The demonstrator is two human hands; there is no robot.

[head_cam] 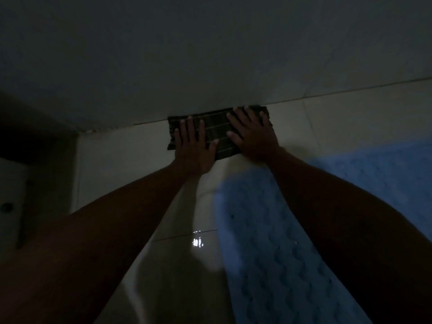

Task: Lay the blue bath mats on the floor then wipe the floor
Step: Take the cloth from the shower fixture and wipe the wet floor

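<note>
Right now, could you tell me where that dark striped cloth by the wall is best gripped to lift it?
Pinch the striped cloth at its near edge, coming from the person's side. Its far edge lies against the wall, and the left hand and right hand press flat on top, so only the near edge looks free.

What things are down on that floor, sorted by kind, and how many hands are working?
Blue mats: 1 in view; whether its blue upper-right part is a second mat I cannot tell
Dark striped cloths: 1
Hands: 2, left and right, both flat on the cloth
Total: 4
</note>
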